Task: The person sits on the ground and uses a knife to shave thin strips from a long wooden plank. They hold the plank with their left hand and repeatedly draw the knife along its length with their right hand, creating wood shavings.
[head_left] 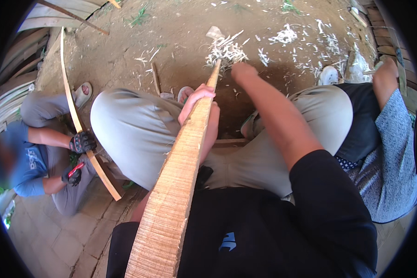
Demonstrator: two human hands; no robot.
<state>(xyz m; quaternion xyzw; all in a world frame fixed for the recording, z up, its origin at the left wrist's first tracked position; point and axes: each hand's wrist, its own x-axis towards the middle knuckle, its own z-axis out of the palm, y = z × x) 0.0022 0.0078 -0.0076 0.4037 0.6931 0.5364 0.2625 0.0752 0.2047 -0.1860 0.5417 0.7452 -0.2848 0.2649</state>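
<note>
The left hand [197, 99] is curled around the upper part of a long wooden slat [180, 171], fingers wrapped over its left edge; the palm and thumb are hidden behind the wood. The right hand [242, 70] sits at the end of the outstretched forearm, just right of the slat's narrow far end. It looks closed like a fist, but its fingers face away and whether it grips a tool cannot be told.

The slat runs from the lower edge of the view, where its wide end is cut off, up across the person's lap and between the knees to a thin tip [214, 74] over the ground. Its face is rough, with fine cross marks. The tip ends at a heap of pale shavings [227, 52] on the brown dirt floor [171, 32]; more shavings lie scattered to the right.

The person's grey trousers and black top fill the lower middle. At the left, a co-worker in blue sits on paving, gloved hands [82, 142] on a thinner curved strip [74, 111]; a small red-handled item at the lower glove is too small to make out. At the right edge, another person's patterned sleeve [393, 153] and arm are partly cut off.
</note>
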